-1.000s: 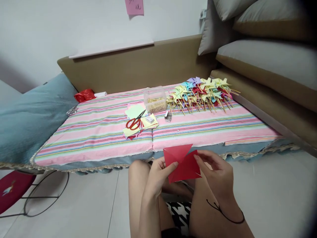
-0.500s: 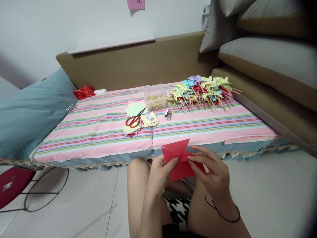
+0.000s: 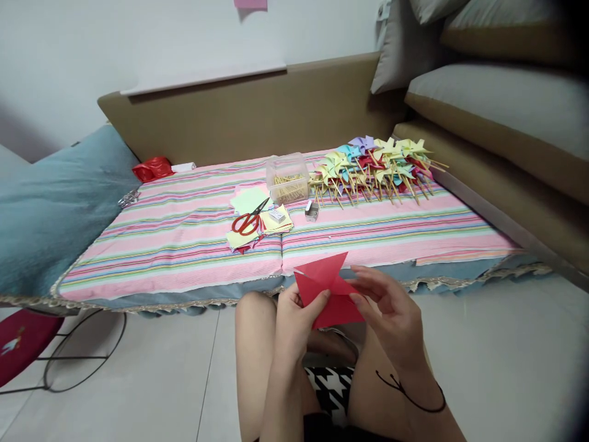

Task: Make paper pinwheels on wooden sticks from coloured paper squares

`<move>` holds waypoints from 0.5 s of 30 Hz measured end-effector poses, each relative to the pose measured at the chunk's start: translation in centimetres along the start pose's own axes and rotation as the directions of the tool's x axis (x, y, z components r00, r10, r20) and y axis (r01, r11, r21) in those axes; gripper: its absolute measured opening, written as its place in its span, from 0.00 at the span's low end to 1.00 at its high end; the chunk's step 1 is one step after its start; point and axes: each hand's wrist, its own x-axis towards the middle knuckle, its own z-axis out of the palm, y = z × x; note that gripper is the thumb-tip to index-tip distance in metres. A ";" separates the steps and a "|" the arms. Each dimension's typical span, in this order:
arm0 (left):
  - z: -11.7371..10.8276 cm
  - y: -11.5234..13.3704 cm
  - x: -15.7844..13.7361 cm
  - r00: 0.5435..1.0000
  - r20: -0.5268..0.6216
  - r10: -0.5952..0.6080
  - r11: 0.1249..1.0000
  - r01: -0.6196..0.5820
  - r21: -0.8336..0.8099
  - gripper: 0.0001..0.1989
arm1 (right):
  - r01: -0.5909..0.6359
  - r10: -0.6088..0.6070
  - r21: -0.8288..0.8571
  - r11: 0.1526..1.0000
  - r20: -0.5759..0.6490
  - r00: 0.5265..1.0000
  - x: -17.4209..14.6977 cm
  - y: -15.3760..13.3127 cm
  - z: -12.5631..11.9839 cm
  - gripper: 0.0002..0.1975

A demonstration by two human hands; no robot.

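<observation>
Above my lap I hold a sheet of red paper (image 3: pixel 338 312) with slits running in from its corners. My left hand (image 3: pixel 299 316) grips its left side, thumb pressed near the centre. On the right side, my right hand (image 3: pixel 389 310) pinches the paper's edge between thumb and fingers; a dark cord is round that wrist. Red-handled scissors (image 3: pixel 246 224) rest on yellow paper pieces (image 3: pixel 280 221) on the striped sheet beyond my knees. A clear plastic box (image 3: pixel 288 178) of thin sticks stands behind them, beside a small open box (image 3: pixel 311 211).
Several paper pinwheels (image 3: pixel 368 166) on sticks are piled at the back right. Large cushions (image 3: pixel 497 110) rise on the right. A red plastic bag (image 3: pixel 153 169) lies at the back left, near a blue cover (image 3: pixel 64 209). A red stool (image 3: pixel 27 344) stands at the lower left.
The red paper has moved slightly left and up with my hands. My right fingers have shifted, and its right flap is now bent or covered by them.
</observation>
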 end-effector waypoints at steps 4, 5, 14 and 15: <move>0.0 0.0 0.1 1.000 0.000 0.005 0.999 -0.005 0.045 0.09 | -0.366 0.355 0.318 0.875 0.093 0.930 -0.1 0.2 0.7 0.25; 0.0 0.0 0.1 1.000 0.002 0.001 0.998 -0.002 0.059 0.09 | -0.419 0.410 0.328 0.847 0.101 0.907 -0.1 0.2 0.9 0.27; 0.0 0.3 0.0 0.997 0.052 -0.056 0.997 0.053 0.056 0.11 | -0.553 0.570 0.356 0.753 0.065 0.819 0.0 -0.6 1.4 0.33; 0.0 0.4 0.0 0.997 0.059 -0.058 0.998 0.056 0.042 0.11 | -0.556 0.574 0.356 0.751 0.064 0.817 0.0 -0.6 1.3 0.33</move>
